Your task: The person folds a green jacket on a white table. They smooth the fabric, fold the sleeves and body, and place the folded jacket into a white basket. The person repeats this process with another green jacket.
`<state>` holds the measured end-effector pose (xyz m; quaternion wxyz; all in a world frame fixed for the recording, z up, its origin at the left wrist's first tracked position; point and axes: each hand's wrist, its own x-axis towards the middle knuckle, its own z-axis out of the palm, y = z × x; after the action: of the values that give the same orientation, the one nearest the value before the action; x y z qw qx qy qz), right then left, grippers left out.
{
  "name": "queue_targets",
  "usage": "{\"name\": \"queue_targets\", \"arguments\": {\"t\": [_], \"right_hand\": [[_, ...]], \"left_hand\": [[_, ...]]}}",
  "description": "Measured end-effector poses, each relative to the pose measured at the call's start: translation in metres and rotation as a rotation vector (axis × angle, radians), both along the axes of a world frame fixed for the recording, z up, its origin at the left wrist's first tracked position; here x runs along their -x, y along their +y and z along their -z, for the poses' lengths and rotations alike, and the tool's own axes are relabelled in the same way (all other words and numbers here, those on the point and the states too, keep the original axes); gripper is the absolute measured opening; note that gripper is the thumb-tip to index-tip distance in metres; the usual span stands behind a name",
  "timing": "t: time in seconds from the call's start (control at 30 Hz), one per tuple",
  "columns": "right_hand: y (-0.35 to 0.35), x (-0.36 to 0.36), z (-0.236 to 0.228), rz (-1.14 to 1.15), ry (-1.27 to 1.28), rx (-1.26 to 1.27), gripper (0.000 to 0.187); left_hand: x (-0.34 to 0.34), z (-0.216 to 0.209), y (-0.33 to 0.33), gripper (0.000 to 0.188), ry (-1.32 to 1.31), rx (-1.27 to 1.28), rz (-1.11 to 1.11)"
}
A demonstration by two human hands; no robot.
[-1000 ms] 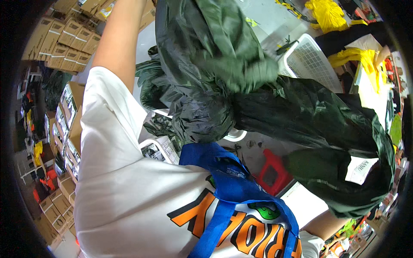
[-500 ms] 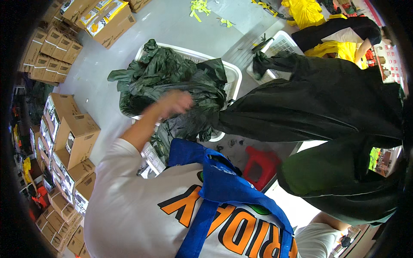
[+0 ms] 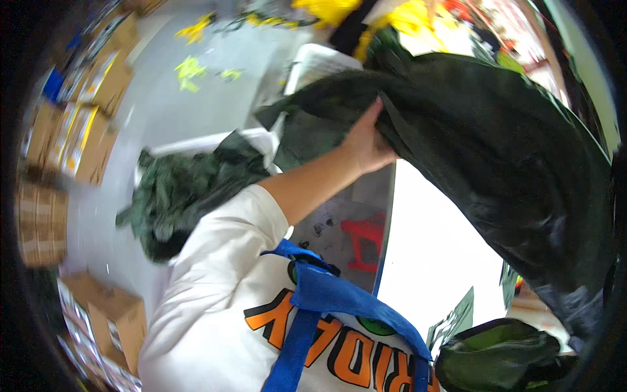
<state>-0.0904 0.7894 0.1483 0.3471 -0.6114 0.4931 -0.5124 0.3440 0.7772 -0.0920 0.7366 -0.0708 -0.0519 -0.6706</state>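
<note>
A large piece of dark green fabric [image 3: 483,137] stretches in an arc across the right side, partly lifted above a white tabletop. My left hand [image 3: 372,140] grips its near edge, with the thumb on top and the fingers partly hidden by the cloth. My right hand is out of sight. A second dark green piece [image 3: 503,353] lies bunched at the lower right. Left of my forearm, crumpled green fabric [image 3: 189,183] heaps over a white plastic basket [image 3: 261,138].
The white tabletop [image 3: 431,261] is in front of me on the right, with a red stool [image 3: 366,238] beside it. Another white basket [image 3: 313,62] and yellow fabric [image 3: 418,26] are farther off. Cardboard boxes [image 3: 91,144] stack along the left. Yellow-green scraps [image 3: 189,70] lie on the floor.
My left hand has moved right, from over the basket pile to the large green fabric, and now holds its edge. The view has turned right, and more of the tabletop shows.
</note>
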Motion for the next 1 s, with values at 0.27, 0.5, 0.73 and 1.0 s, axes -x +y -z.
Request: {"name": "queue_targets", "arguments": {"t": [0.27, 0.5, 0.73, 1.0], "right_hand": [[0.074, 0.140, 0.094, 0.368, -0.472, -0.062, 0.047], [0.060, 0.170, 0.250, 0.454, -1.122, -0.274, 0.048], [-0.069, 0.126, 0.375, 0.574, -1.021, -0.714, 0.052], [-0.100, 0.081, 0.334, 0.767, 0.401, -0.252, 0.065]], "left_hand": [[0.103, -0.148, -0.221, 0.044, -0.693, 0.095, 0.257], [0.332, -0.291, -0.418, 0.043, -1.216, 0.297, 0.277], [0.439, -0.084, -0.554, 0.047, -1.941, 0.009, 0.412], [0.352, 0.165, -0.400, 0.095, -1.944, -0.221, 0.935]]}}
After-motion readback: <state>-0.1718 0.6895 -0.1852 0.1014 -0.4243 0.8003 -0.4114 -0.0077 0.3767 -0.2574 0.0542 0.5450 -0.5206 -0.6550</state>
